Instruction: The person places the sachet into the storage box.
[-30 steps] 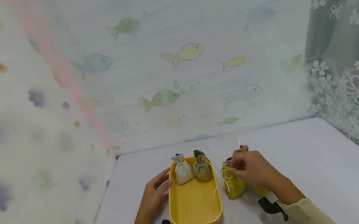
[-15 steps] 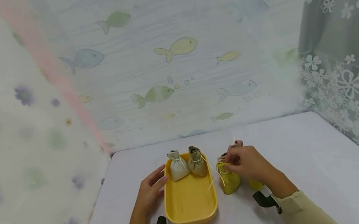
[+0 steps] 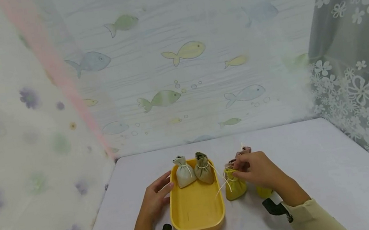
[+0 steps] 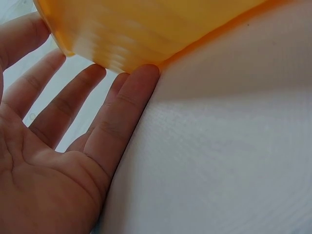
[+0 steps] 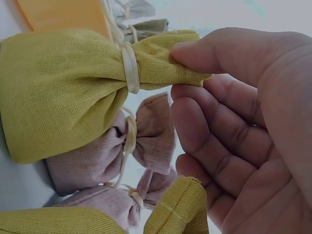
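A yellow drawstring pouch (image 5: 63, 92), tied with a pale cord, stands on the table right of the yellow tray (image 3: 198, 211). My right hand (image 3: 259, 169) pinches the pouch's gathered top between thumb and fingers. In the left wrist view, the straight fingers of my left hand (image 4: 73, 117) touch the tray's outer side wall. Inside the tray, at its far end, a whitish pouch (image 3: 186, 174) and an olive-brown pouch (image 3: 204, 170) stand side by side. A long loose cord trails from the brown one over the tray's right rim.
Two mauve pouches, the nearer mauve pouch (image 5: 87, 161) just beyond the pinched one, stand close together. A second yellow pouch (image 3: 264, 191) is partly hidden under my right hand. Fish-printed cloth (image 3: 162, 55) hangs behind the white table (image 3: 304, 161).
The head view has shifted slightly. My right hand keeps its pinch on the yellow pouch, and my left hand stays at the tray; neither has visibly moved on the table.
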The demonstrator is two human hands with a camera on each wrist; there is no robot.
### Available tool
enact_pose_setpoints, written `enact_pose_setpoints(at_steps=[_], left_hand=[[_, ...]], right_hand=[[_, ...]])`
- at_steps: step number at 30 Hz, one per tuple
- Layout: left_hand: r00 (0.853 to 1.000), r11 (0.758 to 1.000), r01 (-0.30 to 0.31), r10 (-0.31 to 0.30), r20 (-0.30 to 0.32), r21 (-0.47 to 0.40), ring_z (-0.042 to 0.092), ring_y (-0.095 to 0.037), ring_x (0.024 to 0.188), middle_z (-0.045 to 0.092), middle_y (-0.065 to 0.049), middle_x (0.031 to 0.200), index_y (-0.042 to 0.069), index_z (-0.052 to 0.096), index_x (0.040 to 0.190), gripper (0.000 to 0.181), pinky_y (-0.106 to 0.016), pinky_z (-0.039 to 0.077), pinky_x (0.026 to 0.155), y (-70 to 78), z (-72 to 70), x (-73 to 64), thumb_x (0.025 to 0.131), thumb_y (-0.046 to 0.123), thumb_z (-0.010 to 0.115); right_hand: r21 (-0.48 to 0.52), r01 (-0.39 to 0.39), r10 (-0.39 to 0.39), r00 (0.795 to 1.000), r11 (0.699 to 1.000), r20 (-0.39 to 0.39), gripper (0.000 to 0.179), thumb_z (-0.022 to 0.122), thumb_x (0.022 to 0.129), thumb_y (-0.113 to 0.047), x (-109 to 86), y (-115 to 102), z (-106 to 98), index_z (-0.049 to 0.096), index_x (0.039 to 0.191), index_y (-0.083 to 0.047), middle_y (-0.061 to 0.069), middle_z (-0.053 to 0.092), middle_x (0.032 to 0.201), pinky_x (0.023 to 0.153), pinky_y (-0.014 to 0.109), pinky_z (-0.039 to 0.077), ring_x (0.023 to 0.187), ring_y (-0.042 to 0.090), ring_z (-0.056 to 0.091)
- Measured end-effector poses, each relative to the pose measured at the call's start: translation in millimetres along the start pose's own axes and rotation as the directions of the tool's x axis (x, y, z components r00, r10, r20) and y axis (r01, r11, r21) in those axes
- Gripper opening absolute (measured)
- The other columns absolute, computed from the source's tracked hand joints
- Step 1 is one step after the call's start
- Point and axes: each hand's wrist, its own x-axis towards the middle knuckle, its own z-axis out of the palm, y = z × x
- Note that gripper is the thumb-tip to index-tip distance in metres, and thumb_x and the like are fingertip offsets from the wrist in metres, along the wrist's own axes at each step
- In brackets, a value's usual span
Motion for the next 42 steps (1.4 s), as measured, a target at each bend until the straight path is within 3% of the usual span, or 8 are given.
enact_pose_setpoints(at_steps=[10, 20, 25, 33, 42], left_hand=[[1.000, 0.999, -0.015, 0.015, 0.001, 0.038, 0.060, -0.031, 0.134, 0.056, -0.011, 0.152, 0.032, 0.059, 0.146, 0.057, -0.044, 0.061, 0.095, 2.8, 2.4, 1.7, 0.093, 0.041, 0.077], [0.996, 0.986, -0.076, 0.083, -0.038, 0.152, 0.064, -0.036, 0.128, 0.059, -0.014, 0.148, 0.018, 0.060, 0.145, 0.044, -0.042, 0.065, 0.083, 24.3, 10.3, -1.8, 0.102, 0.025, 0.067], [0.998, 0.983, -0.031, 0.042, -0.054, 0.183, 0.064, -0.036, 0.128, 0.059, -0.014, 0.148, 0.016, 0.061, 0.145, 0.043, -0.042, 0.065, 0.083, 26.6, 10.8, -4.7, 0.102, 0.022, 0.066], [0.997, 0.990, 0.031, -0.020, -0.078, 0.140, 0.065, -0.031, 0.126, 0.060, -0.013, 0.147, 0.019, 0.062, 0.144, 0.043, -0.043, 0.065, 0.084, 28.8, 13.1, -1.8, 0.102, 0.020, 0.066], [0.993, 0.989, 0.064, -0.050, -0.107, 0.133, 0.067, -0.031, 0.123, 0.061, -0.015, 0.145, 0.018, 0.063, 0.143, 0.043, -0.043, 0.065, 0.082, 31.2, 12.0, -4.1, 0.101, 0.021, 0.068]], right_hand=[[0.012, 0.040, -0.039, 0.997, 0.999, -0.063, 0.017, 0.086, 0.085, -0.023, -1.9, -2, -2, 0.070, 0.081, -0.027, -0.016, 0.066, 0.081, 0.068, 0.021, 0.057, 0.074, 0.002, 0.060], [0.025, 0.097, -0.092, 0.986, 0.995, -0.140, 0.012, 0.086, 0.086, -0.022, 0.3, -14, -8, 0.074, 0.086, -0.024, -0.015, 0.068, 0.083, 0.069, 0.021, 0.059, 0.075, 0.001, 0.062], [0.018, 0.142, -0.138, 0.977, 0.990, -0.163, 0.012, 0.085, 0.086, -0.023, 3.5, -28, -11, 0.073, 0.085, -0.025, -0.018, 0.067, 0.078, 0.066, 0.022, 0.058, 0.071, 0.000, 0.060], [-0.001, 0.155, -0.153, 0.972, 0.988, -0.178, 0.012, 0.084, 0.087, -0.024, 10.3, -38, -16, 0.073, 0.085, -0.027, -0.018, 0.067, 0.079, 0.068, 0.022, 0.059, 0.072, -0.001, 0.061], [0.062, 0.201, -0.186, 0.962, 0.978, -0.200, 0.010, 0.084, 0.088, -0.023, 20.9, -55, -13, 0.074, 0.085, -0.025, -0.017, 0.067, 0.079, 0.069, 0.026, 0.061, 0.072, 0.000, 0.062]])
